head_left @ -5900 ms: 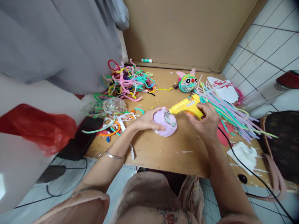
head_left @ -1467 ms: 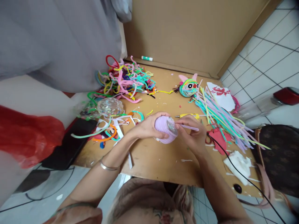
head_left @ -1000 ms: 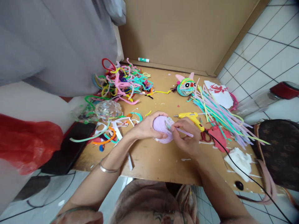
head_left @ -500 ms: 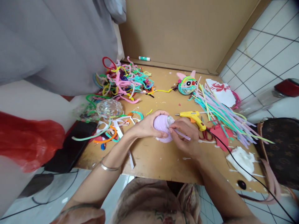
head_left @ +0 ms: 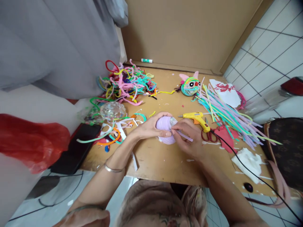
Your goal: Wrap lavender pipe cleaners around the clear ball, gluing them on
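Observation:
My left hand [head_left: 156,127] is wrapped round a ball covered in coils of lilac pipe cleaner [head_left: 165,123], with a clear patch showing at its upper right. The fingers of my right hand [head_left: 188,137] pinch a lilac pipe cleaner [head_left: 186,136] against the ball's right side, its loose end sticking out to the lower right. Just beyond my right hand lies a yellow hot glue gun [head_left: 195,118], nozzle toward the left. Red-handled scissors [head_left: 208,136] and pink felt [head_left: 226,137] lie right of that hand.
Straight pipe cleaners [head_left: 227,116] lie at the right, near a decorated ball with pink ears [head_left: 190,85]. A tangle of bent pipe cleaners [head_left: 127,82] and a clear ball [head_left: 113,109] are at the left. The glue gun's black cord [head_left: 251,171] crosses the right side, past a white cloth [head_left: 247,164].
The whole view has shifted slightly. Both hands keep nearly the same hold on the ball and the lilac pipe cleaner; no other thing has visibly moved.

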The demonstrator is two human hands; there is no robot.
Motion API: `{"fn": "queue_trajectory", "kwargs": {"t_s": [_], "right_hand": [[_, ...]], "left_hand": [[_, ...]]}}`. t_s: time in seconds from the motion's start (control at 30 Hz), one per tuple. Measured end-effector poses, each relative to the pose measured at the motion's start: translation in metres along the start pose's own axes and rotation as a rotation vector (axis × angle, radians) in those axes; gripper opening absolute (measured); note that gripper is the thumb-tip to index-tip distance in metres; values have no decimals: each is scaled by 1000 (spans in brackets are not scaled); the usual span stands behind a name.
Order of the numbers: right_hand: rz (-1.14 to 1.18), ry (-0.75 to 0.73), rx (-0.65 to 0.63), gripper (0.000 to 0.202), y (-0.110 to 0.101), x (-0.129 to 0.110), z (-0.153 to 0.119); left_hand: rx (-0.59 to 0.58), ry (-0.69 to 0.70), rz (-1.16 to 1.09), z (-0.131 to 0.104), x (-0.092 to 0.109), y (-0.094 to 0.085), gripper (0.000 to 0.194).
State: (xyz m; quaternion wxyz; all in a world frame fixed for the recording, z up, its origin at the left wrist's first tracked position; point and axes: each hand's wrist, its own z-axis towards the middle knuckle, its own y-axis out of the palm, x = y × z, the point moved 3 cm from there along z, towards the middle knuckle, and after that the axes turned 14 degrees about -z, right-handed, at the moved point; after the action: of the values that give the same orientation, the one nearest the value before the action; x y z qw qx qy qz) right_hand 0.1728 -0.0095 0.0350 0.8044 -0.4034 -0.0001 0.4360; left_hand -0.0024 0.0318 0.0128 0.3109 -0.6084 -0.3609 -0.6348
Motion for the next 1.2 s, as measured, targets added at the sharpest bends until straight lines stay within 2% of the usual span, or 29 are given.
{"fn": "queue_trajectory", "kwargs": {"t_s": [0.27, 0.57, 0.83, 0.9, 1.07, 1.2], "right_hand": [[-7, -34, 33, 11, 3, 1, -2], [-6, -8, 12, 12, 4, 2, -3], [-44, -58, 7, 9, 3, 2, -3], [-89, -49, -8, 17, 2, 3, -4], [-202, 48, -134, 62, 6, 8, -5], [-274, 59, -202, 64, 13, 13, -8]], "left_hand": [[39, 22, -22, -4, 2, 1, 60], [105, 33, -36, -2, 0, 4, 53], [138, 55, 9, 0, 1, 4, 47], [143, 47, 12, 0, 1, 4, 48], [133, 52, -1, 1, 3, 5, 49], [125, 65, 33, 0, 5, 6, 47]]}}
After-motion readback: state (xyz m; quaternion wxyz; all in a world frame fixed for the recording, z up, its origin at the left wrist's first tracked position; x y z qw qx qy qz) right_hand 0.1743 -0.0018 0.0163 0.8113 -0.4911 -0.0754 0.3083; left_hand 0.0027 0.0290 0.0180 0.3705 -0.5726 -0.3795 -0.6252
